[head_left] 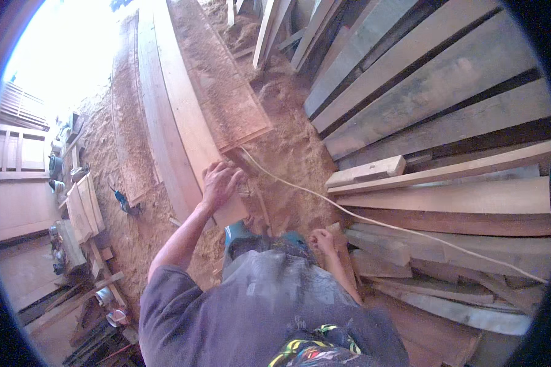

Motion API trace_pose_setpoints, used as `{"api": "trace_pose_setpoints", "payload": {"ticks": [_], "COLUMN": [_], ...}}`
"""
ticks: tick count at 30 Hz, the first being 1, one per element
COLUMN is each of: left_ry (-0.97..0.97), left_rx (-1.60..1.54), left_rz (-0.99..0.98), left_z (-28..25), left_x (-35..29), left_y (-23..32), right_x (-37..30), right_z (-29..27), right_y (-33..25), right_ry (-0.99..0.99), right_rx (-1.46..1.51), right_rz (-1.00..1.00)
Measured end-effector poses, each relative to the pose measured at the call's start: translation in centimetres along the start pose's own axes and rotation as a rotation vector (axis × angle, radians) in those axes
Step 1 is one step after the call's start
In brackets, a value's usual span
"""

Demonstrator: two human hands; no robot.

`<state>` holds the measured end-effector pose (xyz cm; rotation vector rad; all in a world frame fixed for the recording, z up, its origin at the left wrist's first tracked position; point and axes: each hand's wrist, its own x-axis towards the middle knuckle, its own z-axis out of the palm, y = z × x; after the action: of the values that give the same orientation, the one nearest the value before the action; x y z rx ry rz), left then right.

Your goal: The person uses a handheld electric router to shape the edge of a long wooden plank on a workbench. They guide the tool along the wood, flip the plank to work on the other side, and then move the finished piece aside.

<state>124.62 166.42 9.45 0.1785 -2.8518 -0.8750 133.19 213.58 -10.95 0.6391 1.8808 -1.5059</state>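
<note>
A long pale plank [180, 98] runs away from me, its near end close to my legs. Near that end, my left hand [219, 186] lies across the plank with its fingers curled over the right edge. A second, greyer plank [159, 116] lies alongside on the left. My right hand [322, 241] hangs low beside my right thigh, fingers curled in; whatever may be inside them is hidden. Just right of it stands a short brown piece of wood [344, 254], and I cannot tell whether the hand touches it.
Sawdust [288, 116] covers the ground. Wide dusty boards [232, 113] flank the planks. A pale cord [361, 217] crosses to the right, over stacked timber [441, 189]. A blue power tool [125, 200] lies at left, near wood offcuts [82, 208] and panels [21, 208].
</note>
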Motion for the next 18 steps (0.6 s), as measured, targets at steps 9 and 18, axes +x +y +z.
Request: {"api": "trace_pose_setpoints", "payload": {"ticks": [9,18], "left_ry": [0.188,0.674], "left_rx": [-0.008,0.092], "left_rz": [-0.235,-0.597], "left_z": [1.4,7.4], "left_x": [0.4,4.6], "left_y": [1.5,0.8], "right_x": [4.1,14.5], "right_z": [-12.3,-17.6], "right_y": [-7.2,0.3], "right_ry": [0.097,0.174], "right_rx": [-0.143,-0.425], "right_rz": [-0.107,-0.193]}}
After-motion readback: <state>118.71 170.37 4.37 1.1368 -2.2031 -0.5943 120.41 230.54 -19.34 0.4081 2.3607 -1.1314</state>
